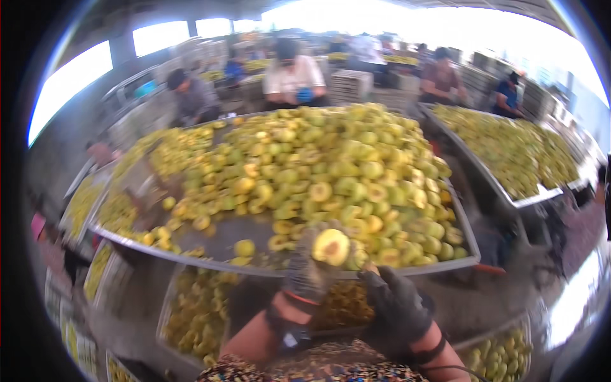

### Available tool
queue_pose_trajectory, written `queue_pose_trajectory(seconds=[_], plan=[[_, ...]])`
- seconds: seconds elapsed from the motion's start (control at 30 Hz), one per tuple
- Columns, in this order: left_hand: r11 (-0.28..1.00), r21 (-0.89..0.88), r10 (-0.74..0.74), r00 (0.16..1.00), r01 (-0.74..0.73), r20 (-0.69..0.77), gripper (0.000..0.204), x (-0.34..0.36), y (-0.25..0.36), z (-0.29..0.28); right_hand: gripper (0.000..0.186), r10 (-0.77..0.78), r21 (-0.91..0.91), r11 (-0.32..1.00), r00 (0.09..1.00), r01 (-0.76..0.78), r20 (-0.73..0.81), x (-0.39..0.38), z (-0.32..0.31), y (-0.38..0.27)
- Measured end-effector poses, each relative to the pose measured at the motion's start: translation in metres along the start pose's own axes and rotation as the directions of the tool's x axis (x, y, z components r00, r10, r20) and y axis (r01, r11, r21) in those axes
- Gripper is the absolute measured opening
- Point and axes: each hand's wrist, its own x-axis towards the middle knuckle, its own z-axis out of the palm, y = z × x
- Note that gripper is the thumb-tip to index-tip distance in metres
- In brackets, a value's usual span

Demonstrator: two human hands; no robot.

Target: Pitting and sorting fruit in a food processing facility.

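Observation:
My left hand (305,274), in a grey glove with an orange cuff, holds up a halved yellow fruit (330,246), its cut face showing a brown hollow. To its right my right hand (398,299), in a dark grey glove, has its fingers closed on something small and tan (370,268) that I cannot make out. Both are at the near edge of a large metal-rimmed table (473,260), which bears a heap of yellow-green fruit halves (344,165).
Crates of fruit (194,305) sit below the table, and another (506,356) is at lower right. A second fruit-covered table (509,153) stands right. Co-workers (289,83) work across and around the tables, among stacked crates (350,86).

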Motion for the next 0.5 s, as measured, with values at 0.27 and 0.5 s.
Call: queue_pose_trajectory(seconds=[0.27,0.5], plan=[[0.531,-0.798,-0.412,0.910,0.284,0.050,0.035,-0.050,0.030,-0.052,0.029,-0.029,-0.160,0.985,0.982,0.060,0.187,-0.001,0.067,-0.038],[0.693,-0.677,-0.284,0.957,0.249,0.062,0.043,-0.057,0.040,-0.050,0.029,-0.284,-0.173,0.939,0.955,0.296,0.090,-0.007,0.079,-0.026]])
